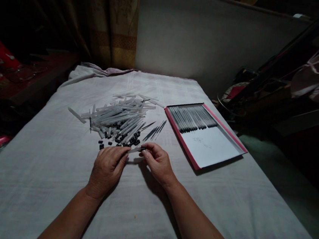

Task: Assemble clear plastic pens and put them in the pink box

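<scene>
Between both hands is a translucent pen barrel [135, 150], lying roughly level above the cloth. My left hand [109, 167] pinches its left end. My right hand [157, 163] is closed on its right end, where a small black piece [142, 148] shows at the fingertips; I cannot tell whether it is a cap or a plug. Just beyond the hands lie loose black caps [126, 138] and a heap of translucent pen barrels [117, 113]. Several thin dark refills [155, 130] lie to the right of the heap.
A shallow pink-edged box lid [182, 146] at the right holds a row of black-tipped pens [195, 119] along its far side. A pale checked cloth [55, 184] covers the table. A curtain [112, 23] and a wall [185, 34] stand behind; a dark wooden surface [53, 72] is at left.
</scene>
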`<state>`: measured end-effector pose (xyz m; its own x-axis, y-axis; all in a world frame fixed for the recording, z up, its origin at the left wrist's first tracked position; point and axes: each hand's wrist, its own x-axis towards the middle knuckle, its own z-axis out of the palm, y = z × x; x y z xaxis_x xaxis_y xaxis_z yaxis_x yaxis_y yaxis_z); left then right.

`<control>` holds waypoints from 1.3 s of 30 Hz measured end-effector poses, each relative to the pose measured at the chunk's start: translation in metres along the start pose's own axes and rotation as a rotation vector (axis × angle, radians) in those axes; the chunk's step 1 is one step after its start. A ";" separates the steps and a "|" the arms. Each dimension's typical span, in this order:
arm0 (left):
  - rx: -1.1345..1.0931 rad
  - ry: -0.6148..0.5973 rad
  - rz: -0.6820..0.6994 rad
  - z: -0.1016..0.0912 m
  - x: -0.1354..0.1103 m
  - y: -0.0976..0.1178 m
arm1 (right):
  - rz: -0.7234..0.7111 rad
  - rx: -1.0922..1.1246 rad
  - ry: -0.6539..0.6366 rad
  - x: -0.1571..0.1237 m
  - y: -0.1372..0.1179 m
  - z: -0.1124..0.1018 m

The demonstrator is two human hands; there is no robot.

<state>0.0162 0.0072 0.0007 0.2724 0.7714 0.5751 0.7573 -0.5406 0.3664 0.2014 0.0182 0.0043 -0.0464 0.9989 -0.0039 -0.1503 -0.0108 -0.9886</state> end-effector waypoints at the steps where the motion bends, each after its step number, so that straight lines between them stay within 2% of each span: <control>1: 0.003 -0.006 -0.001 0.000 0.000 0.000 | -0.002 -0.003 0.002 0.000 0.000 0.000; 10: 0.005 -0.015 0.005 0.000 0.000 0.001 | -0.056 -0.101 -0.010 -0.002 0.003 0.001; 16: -0.013 -0.023 -0.006 0.000 -0.001 0.000 | -0.181 -0.372 -0.026 -0.004 -0.001 -0.006; 20: -0.016 -0.020 0.008 0.000 -0.001 0.001 | -0.220 -0.596 -0.074 -0.004 -0.004 -0.011; 23: -0.014 -0.034 0.018 -0.001 -0.001 0.001 | -0.234 -0.685 -0.085 -0.003 -0.005 -0.013; 27: -0.001 -0.036 0.054 -0.003 0.000 0.001 | -0.233 -0.718 -0.093 -0.003 -0.005 -0.014; 31: -0.016 -0.033 0.030 -0.003 0.001 0.002 | -0.204 -0.667 -0.133 -0.004 -0.008 -0.016; 39: -0.029 -0.040 0.014 -0.001 0.000 0.001 | -0.316 -0.663 -0.113 -0.002 -0.006 -0.019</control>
<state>0.0160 0.0065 0.0014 0.3064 0.7762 0.5510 0.7361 -0.5602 0.3799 0.2208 0.0166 0.0076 -0.2067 0.9388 0.2757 0.4529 0.3416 -0.8235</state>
